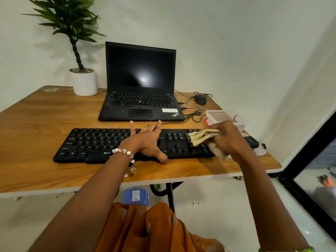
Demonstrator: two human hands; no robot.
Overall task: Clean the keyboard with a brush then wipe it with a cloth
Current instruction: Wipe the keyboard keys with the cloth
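A black full-size keyboard (94,144) lies across the near part of the wooden table (41,124). My left hand (147,140) rests flat on its middle, fingers spread and straight, thumb over the front edge. My right hand (229,140) grips a bunched beige cloth (203,137) and holds it against the number pad at the keyboard's right end. No brush shows in view.
An open black laptop (140,82) stands behind the keyboard, with a wired mouse (200,99) and cables to its right. A clear plastic box (221,116) and a dark small case (252,141) sit at the right edge. A potted plant (84,82) stands back left.
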